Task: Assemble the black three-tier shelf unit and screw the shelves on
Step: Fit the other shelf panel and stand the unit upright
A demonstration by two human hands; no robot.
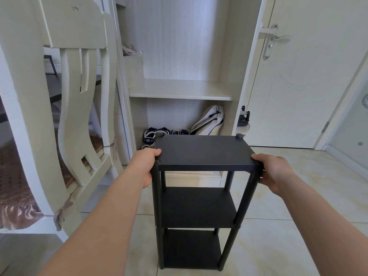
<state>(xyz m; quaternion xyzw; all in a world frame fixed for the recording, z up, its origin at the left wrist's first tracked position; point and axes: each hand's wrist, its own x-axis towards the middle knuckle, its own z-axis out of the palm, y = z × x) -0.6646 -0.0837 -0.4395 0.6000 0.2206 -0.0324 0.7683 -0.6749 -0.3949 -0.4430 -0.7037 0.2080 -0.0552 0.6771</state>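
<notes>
Underfoot, pale tiled floor (298, 196). At the back, an open pale wardrobe (179, 90), with a white door (298, 86) to its right and a pale wooden chair (75, 26) to the left. Just in front of the wardrobe, upright on the floor, the black three-tier shelf unit (203, 152), three boards set between four posts. At the near corners of its top, the left hand (145, 166) and the right hand (272, 170), fingers curled and clamped on the edges. Low inside the wardrobe, a white bag (209, 122) beside dark sandals (151, 134).
</notes>
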